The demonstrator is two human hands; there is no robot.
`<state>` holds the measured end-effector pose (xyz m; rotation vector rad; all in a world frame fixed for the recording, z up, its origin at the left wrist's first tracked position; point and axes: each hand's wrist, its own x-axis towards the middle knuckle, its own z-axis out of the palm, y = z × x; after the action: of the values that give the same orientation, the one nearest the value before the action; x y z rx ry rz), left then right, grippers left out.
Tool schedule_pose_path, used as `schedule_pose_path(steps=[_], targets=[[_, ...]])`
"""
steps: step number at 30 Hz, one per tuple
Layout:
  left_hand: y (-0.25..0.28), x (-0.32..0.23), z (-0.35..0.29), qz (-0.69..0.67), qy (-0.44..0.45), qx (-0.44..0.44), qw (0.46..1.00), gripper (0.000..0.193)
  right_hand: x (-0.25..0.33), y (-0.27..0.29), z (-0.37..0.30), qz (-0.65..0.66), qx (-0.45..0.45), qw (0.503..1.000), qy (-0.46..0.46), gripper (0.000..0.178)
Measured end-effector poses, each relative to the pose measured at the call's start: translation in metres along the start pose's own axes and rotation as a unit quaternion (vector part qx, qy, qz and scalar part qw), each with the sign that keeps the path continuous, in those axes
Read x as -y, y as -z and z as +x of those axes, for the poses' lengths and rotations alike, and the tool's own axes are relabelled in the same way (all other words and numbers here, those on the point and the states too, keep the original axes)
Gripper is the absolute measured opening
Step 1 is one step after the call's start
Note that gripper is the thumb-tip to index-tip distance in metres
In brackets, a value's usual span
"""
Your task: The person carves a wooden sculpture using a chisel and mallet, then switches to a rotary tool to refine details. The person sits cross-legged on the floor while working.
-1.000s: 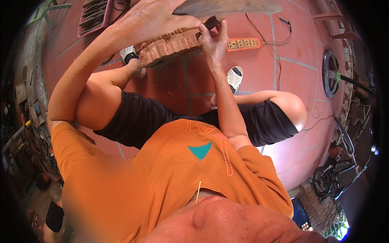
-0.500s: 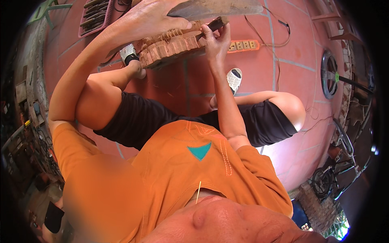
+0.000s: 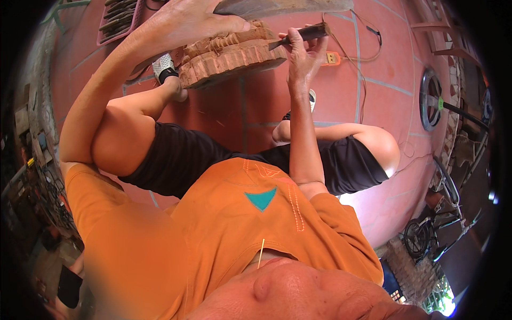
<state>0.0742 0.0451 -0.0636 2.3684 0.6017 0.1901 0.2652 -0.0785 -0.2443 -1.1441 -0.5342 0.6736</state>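
Note:
A carved block of reddish-brown wood with a notched, scalloped edge stands between my feet. My right hand is closed around a chisel with a dark handle, its blade pointing left at the block's right end. Whether the tip touches the wood I cannot tell. My left hand is above the block's left side, closed on a long, smooth, grey-brown club-like piece that reaches right along the top edge. Its fingers are partly hidden behind that piece.
An orange power strip lies behind my right hand, with a cable on the red tiled floor. A pink basket of dark flat pieces stands at far left. A wheel-like ring and a bicycle are at right.
My right hand and the chisel have moved right, now covering more of the power strip. My left hand has shifted slightly left with the club-like piece. More of the block's right end shows.

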Motion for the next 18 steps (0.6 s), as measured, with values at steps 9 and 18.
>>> schedule_pose_path(steps=[9, 18], targets=[[-0.004, -0.003, 0.002, -0.002, -0.014, 0.012, 1.0, 0.077, -0.014, -0.012, -0.012, -0.065, 0.035, 0.997, 0.022, 0.029], [-0.005, -0.004, 0.002, 0.021, -0.002, 0.027, 0.999, 0.078, -0.014, -0.017, -0.016, -0.103, 0.059, 0.992, 0.048, 0.03]])
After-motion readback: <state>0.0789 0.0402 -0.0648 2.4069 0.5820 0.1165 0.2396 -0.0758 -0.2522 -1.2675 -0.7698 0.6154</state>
